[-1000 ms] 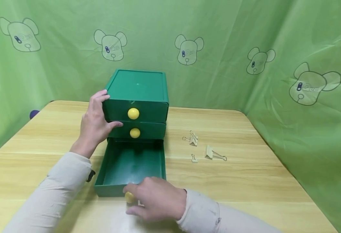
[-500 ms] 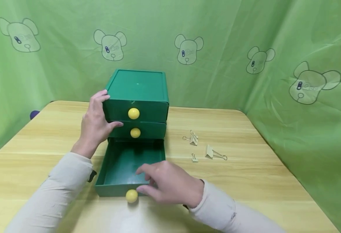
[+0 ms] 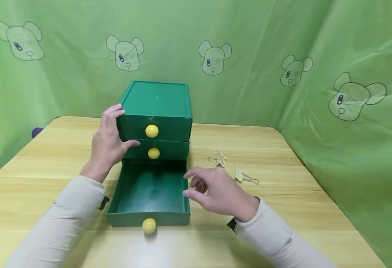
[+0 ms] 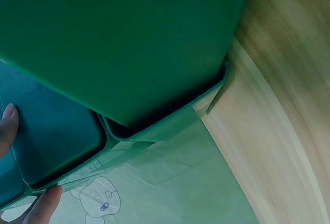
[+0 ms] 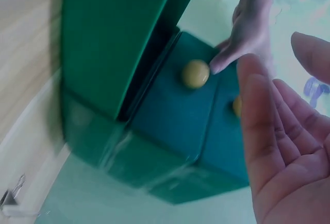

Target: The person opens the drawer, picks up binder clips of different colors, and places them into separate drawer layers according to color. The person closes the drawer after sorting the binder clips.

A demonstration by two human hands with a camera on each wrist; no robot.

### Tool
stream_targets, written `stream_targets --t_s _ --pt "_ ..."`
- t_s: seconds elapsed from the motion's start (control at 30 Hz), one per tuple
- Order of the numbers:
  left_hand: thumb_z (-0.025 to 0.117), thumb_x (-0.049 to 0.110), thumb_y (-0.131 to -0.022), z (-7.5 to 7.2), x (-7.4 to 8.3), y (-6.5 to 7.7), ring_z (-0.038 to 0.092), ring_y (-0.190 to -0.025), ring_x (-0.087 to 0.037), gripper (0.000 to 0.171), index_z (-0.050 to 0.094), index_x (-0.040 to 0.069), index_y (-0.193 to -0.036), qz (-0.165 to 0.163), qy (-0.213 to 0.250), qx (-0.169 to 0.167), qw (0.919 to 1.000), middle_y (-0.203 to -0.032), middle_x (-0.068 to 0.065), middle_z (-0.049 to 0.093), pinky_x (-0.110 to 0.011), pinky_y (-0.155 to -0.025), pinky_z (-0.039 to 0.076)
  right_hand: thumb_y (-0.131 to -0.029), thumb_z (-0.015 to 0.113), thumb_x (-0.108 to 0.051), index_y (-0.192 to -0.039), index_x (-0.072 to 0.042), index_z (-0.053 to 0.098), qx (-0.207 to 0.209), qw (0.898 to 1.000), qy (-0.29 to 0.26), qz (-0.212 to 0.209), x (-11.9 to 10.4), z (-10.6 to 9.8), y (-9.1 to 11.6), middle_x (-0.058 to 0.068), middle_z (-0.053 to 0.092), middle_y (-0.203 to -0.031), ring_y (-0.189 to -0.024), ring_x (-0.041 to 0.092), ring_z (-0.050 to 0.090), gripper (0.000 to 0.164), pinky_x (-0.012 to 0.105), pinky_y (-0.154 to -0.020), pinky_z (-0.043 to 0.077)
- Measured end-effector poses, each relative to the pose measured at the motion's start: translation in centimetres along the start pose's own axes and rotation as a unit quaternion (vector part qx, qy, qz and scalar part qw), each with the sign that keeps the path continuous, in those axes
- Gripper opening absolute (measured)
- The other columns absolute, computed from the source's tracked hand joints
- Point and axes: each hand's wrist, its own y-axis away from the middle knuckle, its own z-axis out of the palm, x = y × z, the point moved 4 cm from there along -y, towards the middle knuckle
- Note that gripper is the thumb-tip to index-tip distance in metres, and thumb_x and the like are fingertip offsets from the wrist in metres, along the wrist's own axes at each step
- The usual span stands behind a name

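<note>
A green plastic drawer unit (image 3: 156, 98) with yellow knobs stands on the table, its top and middle drawers closed. The bottom drawer (image 3: 125, 219) is pulled far out, and its inside is bare. My left hand (image 3: 107, 145) holds the unit's left front corner: thumb across the middle drawer's front, fingers along the side and top edge. Nothing is in my right hand (image 3: 221, 191), which hovers by the bottom drawer's right wall with thumb and forefinger apart. Beyond it lie two pale binder clips, one with spread handles (image 3: 221, 160) and a larger clip (image 3: 238, 175).
The wooden table (image 3: 283, 230) reaches back to a green curtain (image 3: 249, 89) printed with bear heads, which also closes off the right side. A small purple object (image 3: 37, 131) shows past the table's left edge.
My right hand has let go of the bottom drawer's knob and moved right and away from me, now covering the smallest binder clip. The left hand and drawer stay put.
</note>
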Motion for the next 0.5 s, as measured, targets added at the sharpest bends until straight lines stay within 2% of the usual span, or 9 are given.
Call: stream_targets --t_s 0.17,0.3,0.5 --pt "0.091 0.003 -0.062 0.0 0.0 0.1 0.045 -0.122 -0.046 0.095 0.031 0.004 -0.135 -0.002 0.001 0.002 1.0 -0.148 -0.015 0.032 -0.065 -0.095 0.04 -0.085 0.075 -0.013 -0.104 -0.003 0.065 0.018 0.999 0.015 0.034 2.3 -0.8 0.3 -0.002 0.068 -0.079 -0.065 0.003 0.061 0.024 0.022 -0.063 0.054" --pt "0.091 0.003 -0.061 -0.1 -0.1 0.1 0.045 -0.123 -0.045 0.095 0.031 0.004 -0.134 -0.002 -0.003 0.004 1.0 -0.148 -0.015 0.032 -0.064 -0.096 0.039 -0.086 0.075 -0.016 -0.105 -0.005 0.065 0.014 0.996 0.031 0.078 3.9 -1.3 0.6 -0.003 0.067 -0.081 -0.068 0.004 0.061 0.024 0.024 -0.065 0.054" --pt "0.091 0.003 -0.062 0.0 0.1 0.1 0.044 -0.123 -0.045 0.094 0.031 0.004 -0.135 0.0 -0.003 0.003 1.0 -0.148 -0.016 0.032 -0.063 -0.097 0.039 -0.085 0.076 -0.015 -0.108 -0.004 0.065 0.02 0.991 0.05 0.121 5.9 -2.1 1.0 0.003 0.068 -0.087 -0.074 0.011 0.066 0.028 0.031 -0.071 0.056"
